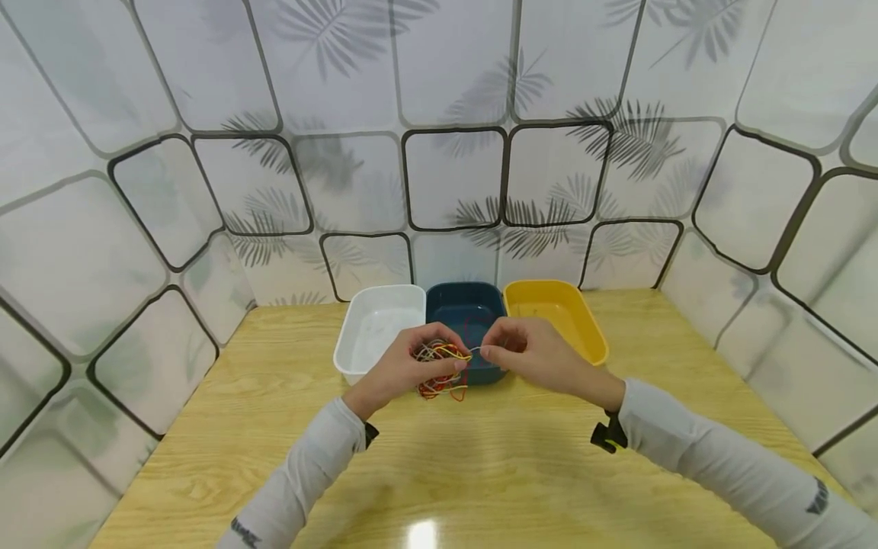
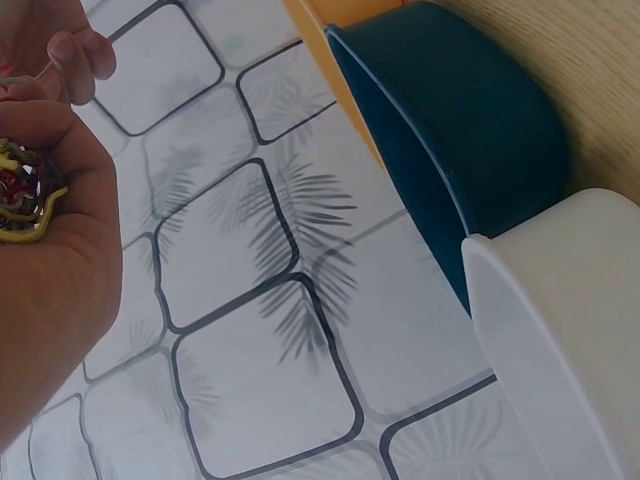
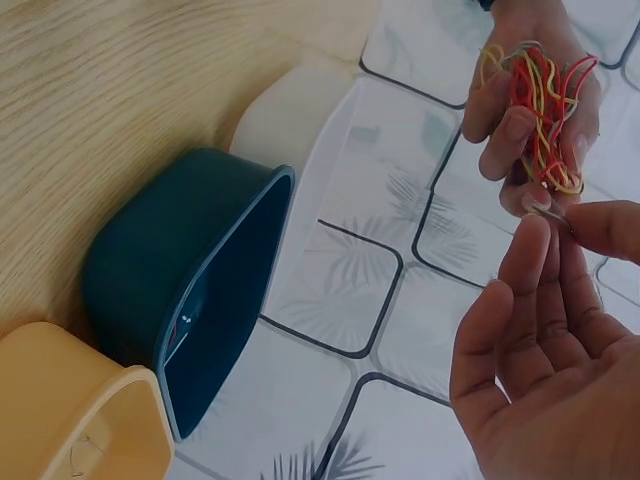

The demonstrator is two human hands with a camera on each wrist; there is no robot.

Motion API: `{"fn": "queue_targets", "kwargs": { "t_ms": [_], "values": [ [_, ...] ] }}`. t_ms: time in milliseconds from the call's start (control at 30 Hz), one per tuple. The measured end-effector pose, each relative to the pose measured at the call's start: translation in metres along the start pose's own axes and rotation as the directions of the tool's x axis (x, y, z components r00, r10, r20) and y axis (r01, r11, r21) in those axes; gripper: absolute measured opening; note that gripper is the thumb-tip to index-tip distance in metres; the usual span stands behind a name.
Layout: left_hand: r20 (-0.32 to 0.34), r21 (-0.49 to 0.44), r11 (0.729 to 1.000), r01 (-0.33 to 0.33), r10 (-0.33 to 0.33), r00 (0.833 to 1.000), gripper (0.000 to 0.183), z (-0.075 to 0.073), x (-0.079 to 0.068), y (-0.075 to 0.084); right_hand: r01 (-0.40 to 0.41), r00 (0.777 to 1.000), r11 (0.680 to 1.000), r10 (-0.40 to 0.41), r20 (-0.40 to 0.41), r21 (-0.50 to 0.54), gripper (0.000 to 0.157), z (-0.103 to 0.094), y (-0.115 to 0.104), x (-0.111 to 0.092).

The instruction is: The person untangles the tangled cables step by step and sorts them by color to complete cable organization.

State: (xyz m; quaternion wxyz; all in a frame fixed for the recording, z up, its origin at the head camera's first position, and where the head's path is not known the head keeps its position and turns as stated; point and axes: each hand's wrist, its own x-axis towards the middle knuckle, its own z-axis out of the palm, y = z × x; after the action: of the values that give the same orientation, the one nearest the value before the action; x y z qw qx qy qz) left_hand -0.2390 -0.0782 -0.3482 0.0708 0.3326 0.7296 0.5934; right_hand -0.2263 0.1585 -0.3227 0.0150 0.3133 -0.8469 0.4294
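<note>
A tangled bundle of thin red, yellow and grey strands (image 1: 439, 352) lies in my left hand (image 1: 405, 366), whose fingers curl round it. Loops stick out past the fingers and hang below them in the head view. My right hand (image 1: 542, 354) pinches the end of a pale grey strand (image 3: 550, 215) between thumb and forefinger, close to the left fingertips. That strand runs across the small gap between both hands. In the right wrist view the bundle (image 3: 545, 110) faces the camera, while the other right fingers are loosely bent.
Behind the hands stand three bins side by side on the wooden table (image 1: 439, 473): white (image 1: 343, 347), dark blue (image 1: 466, 288) and yellow (image 1: 595, 335). Something small and red shows in the blue one, and a thin strand (image 3: 85, 450) in the yellow one. Patterned cloth walls (image 1: 453, 183) enclose the table.
</note>
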Motion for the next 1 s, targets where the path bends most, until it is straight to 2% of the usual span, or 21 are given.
{"fn": "queue_targets", "kwargs": {
  "t_ms": [167,267,433,600,733,933,1000],
  "values": [
    [-0.05,-0.023,0.999,0.029,-0.03,0.998,0.029,-0.005,-0.002,-0.003,-0.011,1.0,1.0,0.012,-0.02,0.019,0.007,-0.005,0.001,-0.001],
    [-0.075,-0.045,0.999,0.026,-0.03,0.997,0.032,-0.007,-0.002,-0.004,-0.022,0.999,0.999,0.023,-0.03,0.027,0.011,-0.006,0.005,0.0],
    [-0.129,-0.076,0.997,-0.01,0.0,0.992,0.031,-0.009,-0.004,-0.006,-0.022,0.999,0.993,0.026,-0.037,0.118,0.019,-0.007,0.008,0.001],
    [-0.212,-0.07,0.997,-0.035,0.02,0.977,0.03,-0.01,-0.004,-0.01,-0.001,0.999,0.991,0.008,-0.054,0.135,0.022,-0.007,0.008,-0.001],
    [-0.297,-0.103,0.993,-0.062,0.029,0.954,0.032,-0.011,-0.003,-0.014,0.018,0.998,0.994,-0.011,-0.065,0.111,0.02,-0.01,0.008,-0.005],
    [-0.467,-0.135,0.987,-0.084,0.012,0.884,0.038,-0.017,-0.004,-0.02,0.029,0.993,0.986,-0.01,-0.114,0.165,0.017,-0.022,0.013,-0.012],
    [-0.475,-0.146,0.986,-0.08,0.002,0.88,0.039,-0.018,-0.003,-0.021,0.025,0.99,0.986,-0.002,-0.138,0.167,0.017,-0.028,0.014,-0.016]
  ]
}}
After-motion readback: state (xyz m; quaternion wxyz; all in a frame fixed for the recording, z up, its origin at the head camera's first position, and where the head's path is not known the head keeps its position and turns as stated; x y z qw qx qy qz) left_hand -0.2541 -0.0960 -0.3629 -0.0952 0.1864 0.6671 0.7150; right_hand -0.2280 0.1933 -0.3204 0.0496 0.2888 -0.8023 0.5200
